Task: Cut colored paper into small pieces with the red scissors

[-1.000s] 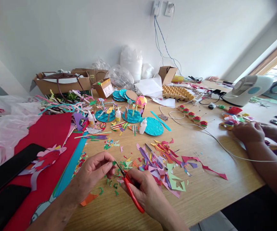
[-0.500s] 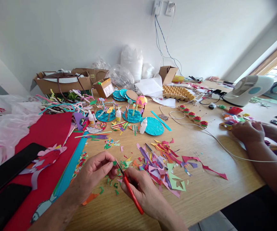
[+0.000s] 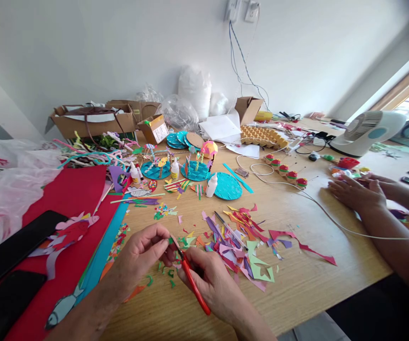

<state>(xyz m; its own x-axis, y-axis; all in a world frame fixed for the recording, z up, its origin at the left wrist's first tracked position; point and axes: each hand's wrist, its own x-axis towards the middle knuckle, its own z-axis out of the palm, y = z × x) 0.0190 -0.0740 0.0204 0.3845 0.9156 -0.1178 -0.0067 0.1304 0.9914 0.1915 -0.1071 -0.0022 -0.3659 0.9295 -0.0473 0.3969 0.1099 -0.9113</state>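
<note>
In my left hand [image 3: 149,246], thumb and fingertips pinch a small piece of green paper [image 3: 170,240], mostly hidden by the fingers. My right hand [image 3: 207,277] is closed around red-handled scissors [image 3: 194,284]. Their blades point up and left and meet the green piece at my left fingertips. Small green paper clippings [image 3: 170,273] lie on the table just below. To the right of my hands is a heap of coloured paper scraps [image 3: 231,255], with a pen [image 3: 231,230] lying across it.
Red paper sheets [image 3: 69,194] and two black phones [image 3: 19,246] lie at left. Glue bottles [image 3: 211,185] stand by blue discs [image 3: 227,186]. A co-worker's hands [image 3: 360,192] rest at right near a white fan [image 3: 364,132]. A white cable [image 3: 321,208] crosses the table.
My hands stay almost in place, and the scissor blades look closer together at the green paper. The co-worker's hand at right has flattened and shifted left.
</note>
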